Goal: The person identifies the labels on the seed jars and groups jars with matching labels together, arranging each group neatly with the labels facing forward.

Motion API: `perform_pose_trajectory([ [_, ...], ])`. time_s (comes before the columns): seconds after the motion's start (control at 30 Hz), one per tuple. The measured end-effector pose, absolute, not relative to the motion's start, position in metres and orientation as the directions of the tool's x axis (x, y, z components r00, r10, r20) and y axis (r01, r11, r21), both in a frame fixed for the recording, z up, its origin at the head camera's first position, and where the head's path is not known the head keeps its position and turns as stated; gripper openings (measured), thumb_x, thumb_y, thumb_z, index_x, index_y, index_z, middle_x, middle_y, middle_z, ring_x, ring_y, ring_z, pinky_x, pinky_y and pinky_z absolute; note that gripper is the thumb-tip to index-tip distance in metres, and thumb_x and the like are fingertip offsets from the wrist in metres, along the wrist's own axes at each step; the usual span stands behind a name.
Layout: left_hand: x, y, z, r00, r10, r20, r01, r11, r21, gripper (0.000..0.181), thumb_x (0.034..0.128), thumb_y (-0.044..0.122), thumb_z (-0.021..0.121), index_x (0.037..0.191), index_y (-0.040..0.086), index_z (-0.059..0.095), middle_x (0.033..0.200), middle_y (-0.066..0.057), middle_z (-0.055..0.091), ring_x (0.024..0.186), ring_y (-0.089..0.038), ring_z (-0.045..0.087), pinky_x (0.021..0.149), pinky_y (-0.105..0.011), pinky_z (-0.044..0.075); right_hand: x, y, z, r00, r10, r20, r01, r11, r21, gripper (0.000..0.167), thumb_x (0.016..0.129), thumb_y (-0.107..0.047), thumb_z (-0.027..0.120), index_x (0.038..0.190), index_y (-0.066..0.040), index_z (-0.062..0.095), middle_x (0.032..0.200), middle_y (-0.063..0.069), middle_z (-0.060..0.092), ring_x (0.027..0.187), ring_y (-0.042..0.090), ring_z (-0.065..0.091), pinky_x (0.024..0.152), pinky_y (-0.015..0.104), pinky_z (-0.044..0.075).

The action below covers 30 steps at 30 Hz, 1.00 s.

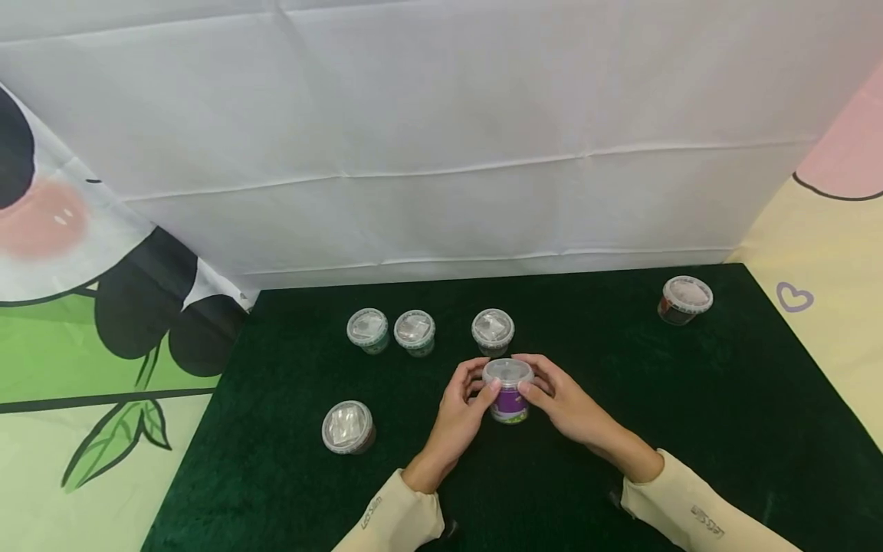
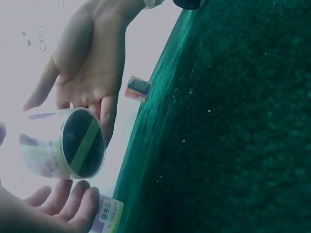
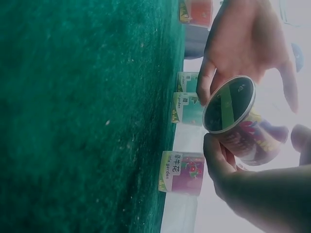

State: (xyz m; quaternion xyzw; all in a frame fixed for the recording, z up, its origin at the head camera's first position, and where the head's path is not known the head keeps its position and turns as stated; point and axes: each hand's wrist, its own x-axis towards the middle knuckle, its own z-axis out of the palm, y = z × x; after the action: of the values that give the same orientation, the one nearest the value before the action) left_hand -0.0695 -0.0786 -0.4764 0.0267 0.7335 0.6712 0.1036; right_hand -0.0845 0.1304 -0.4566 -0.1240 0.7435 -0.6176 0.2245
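A small plastic cup [image 1: 509,399] with a purple label and a clear lid is held between both hands, raised off the green cloth. My left hand [image 1: 461,406] grips its left side, thumb at the front and fingers curled round behind. On the other side, my right hand [image 1: 569,406] grips it the same way. In the right wrist view the held cup [image 3: 250,128] is tilted, showing its dark base crossed by a green strip. Just behind the hands stands another lidded cup [image 1: 493,330], whose purple label [image 3: 182,172] shows in the right wrist view.
Two teal-labelled cups [image 1: 367,328] [image 1: 415,330] stand side by side at the back left. One cup [image 1: 347,427] sits nearer, left of my left hand. Another cup [image 1: 685,299] stands at the far right corner. White cloth [image 1: 441,138] hangs behind the green-covered table [image 1: 241,475].
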Motion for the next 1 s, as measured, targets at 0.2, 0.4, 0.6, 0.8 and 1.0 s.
perform_pose_trajectory([
  [0.2, -0.0692, -0.0808, -0.4745, -0.975, 0.194, -0.105, -0.094, 0.067, 0.993, 0.048, 0.1075, 0.027, 0.064, 0.149, 0.005, 0.051, 0.142, -0.016, 0.062, 0.122, -0.025, 0.062, 0.101, -0.031, 0.052, -0.0854, 0.1336, -0.4577, -0.868, -0.464, -0.179, 0.087, 0.213, -0.973, 0.058, 0.113, -0.024, 0.051, 0.164, -0.007, 0.029, 0.159, 0.025, 0.041, 0.147, 0.045, 0.044, 0.120, 0.062, 0.038],
  [0.4, -0.0684, -0.0790, -0.4737, -0.986, 0.136, -0.101, -0.095, 0.048, 0.994, 0.046, 0.1044, 0.022, 0.069, 0.142, 0.002, 0.052, 0.136, -0.016, 0.062, 0.118, -0.024, 0.063, 0.095, -0.026, 0.053, -0.0850, 0.1318, -0.4561, -0.884, -0.433, -0.176, 0.079, 0.232, -0.969, 0.059, 0.112, -0.024, 0.054, 0.163, -0.006, 0.031, 0.155, 0.024, 0.045, 0.142, 0.043, 0.048, 0.117, 0.062, 0.042],
  [0.6, -0.0670, -0.0774, -0.4721, -0.986, 0.125, -0.106, -0.098, 0.072, 0.993, 0.045, 0.1036, 0.025, 0.070, 0.140, 0.003, 0.052, 0.133, -0.015, 0.061, 0.115, -0.023, 0.061, 0.094, -0.030, 0.053, -0.0835, 0.1284, -0.4568, -0.883, -0.433, -0.182, 0.088, 0.228, -0.970, 0.058, 0.110, -0.025, 0.058, 0.160, -0.007, 0.034, 0.156, 0.024, 0.045, 0.144, 0.044, 0.047, 0.116, 0.062, 0.044],
  [0.8, -0.0673, -0.0807, -0.4738, -0.982, 0.161, -0.103, -0.097, 0.047, 0.994, 0.041, 0.1124, 0.028, 0.051, 0.142, 0.000, 0.047, 0.134, -0.018, 0.060, 0.114, -0.022, 0.062, 0.098, -0.035, 0.053, -0.0834, 0.1306, -0.4560, -0.871, -0.449, -0.199, 0.121, 0.197, -0.973, 0.059, 0.111, -0.026, 0.054, 0.161, -0.006, 0.033, 0.160, 0.025, 0.042, 0.148, 0.045, 0.043, 0.119, 0.063, 0.038],
  [1.0, -0.0661, -0.0841, -0.4738, -0.963, 0.235, -0.130, -0.130, 0.016, 0.991, 0.051, 0.1124, 0.030, 0.050, 0.152, 0.000, 0.042, 0.147, -0.021, 0.057, 0.131, -0.031, 0.060, 0.111, -0.044, 0.051, -0.0845, 0.1348, -0.4566, -0.851, -0.485, -0.202, 0.135, 0.170, -0.976, 0.060, 0.112, -0.027, 0.050, 0.165, -0.008, 0.029, 0.165, 0.026, 0.033, 0.151, 0.045, 0.038, 0.122, 0.063, 0.034],
])
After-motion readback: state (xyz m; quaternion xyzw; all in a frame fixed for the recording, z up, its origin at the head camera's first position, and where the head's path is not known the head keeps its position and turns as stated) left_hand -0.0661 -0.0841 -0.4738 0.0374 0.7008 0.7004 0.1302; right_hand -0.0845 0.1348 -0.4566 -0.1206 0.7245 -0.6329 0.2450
